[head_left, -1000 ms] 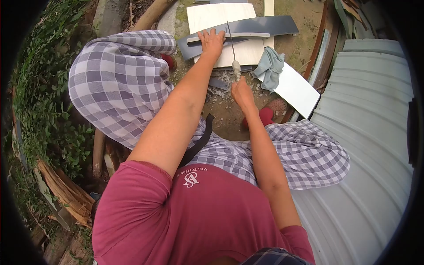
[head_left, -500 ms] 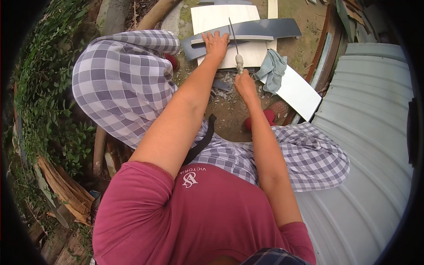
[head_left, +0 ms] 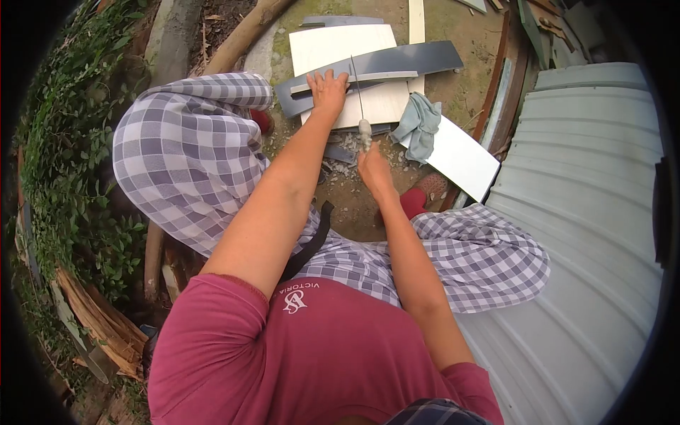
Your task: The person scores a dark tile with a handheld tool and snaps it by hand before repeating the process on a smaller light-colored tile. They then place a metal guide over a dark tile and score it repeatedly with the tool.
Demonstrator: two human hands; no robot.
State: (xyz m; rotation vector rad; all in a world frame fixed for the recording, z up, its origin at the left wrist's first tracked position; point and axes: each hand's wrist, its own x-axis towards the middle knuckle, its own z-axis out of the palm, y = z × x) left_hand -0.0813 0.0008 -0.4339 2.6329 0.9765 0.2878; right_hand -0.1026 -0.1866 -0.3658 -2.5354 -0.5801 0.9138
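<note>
My left hand (head_left: 328, 93) presses down with spread fingers on a narrow pale strip (head_left: 386, 76). The strip lies along a dark grey panel (head_left: 432, 58), which rests across a pale board (head_left: 340, 42) on the ground. My right hand (head_left: 374, 168) is closed around the pale, wrapped-looking handle of a tool with a long thin dark blade (head_left: 358, 88). That blade crosses the strip and the grey panel just right of my left hand. Its exact kind is too small to tell.
A grey-blue cloth (head_left: 419, 127) lies on the corner of a white panel (head_left: 464, 159) to the right. Corrugated metal sheeting (head_left: 581, 212) runs along the right side. Small grey scraps (head_left: 340, 152) litter the ground. Logs (head_left: 244, 35) and leafy plants (head_left: 85, 170) are on the left.
The view has shifted, so the scene sits lower and further left. My right hand has drawn the tool slightly back toward me. My left hand stays on the strip.
</note>
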